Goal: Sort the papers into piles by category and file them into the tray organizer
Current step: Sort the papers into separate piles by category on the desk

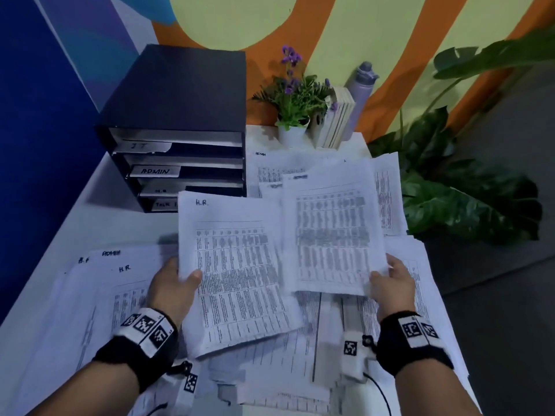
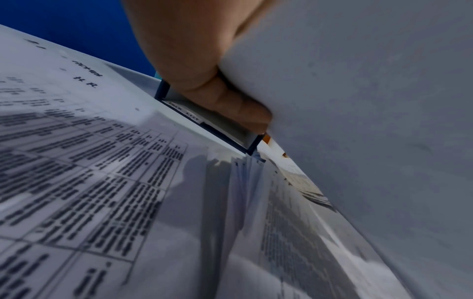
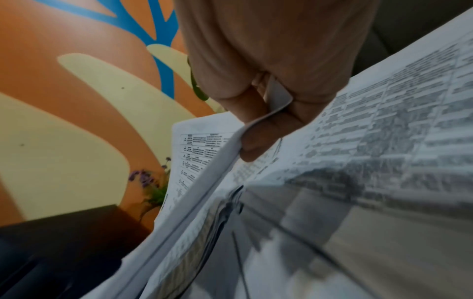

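Head view first: your left hand (image 1: 172,288) pinches the lower left edge of a sheet headed H.R. (image 1: 237,271), thumb on top, and your right hand (image 1: 390,283) grips the lower right corner of a second sheet (image 1: 333,232), whose heading is too blurred to read. Both sheets are lifted off the table and overlap at their inner edges. Under them loose papers (image 1: 99,298) cover the near half of the table (image 1: 90,217), some marked H.R. or ADMIN, mixed together; more lie near the right edge. I count two sheets in your hands; the ones lying flat overlap too much to count. At the far left corner stands the tray organizer (image 1: 180,121) with four labelled trays: IT, ADMIN, H.R. and one that the left wrist view reads as TASK LIST. Beyond, at the far edge, are one potted plant (image 1: 292,106), one row of books (image 1: 338,121) and one bottle (image 1: 362,94). The risk, as I judge it: you set the unread sheet on the wrong pile because the headings nearby are mixed, or a thin corner slips from your pinch and disturbs the sheets below.
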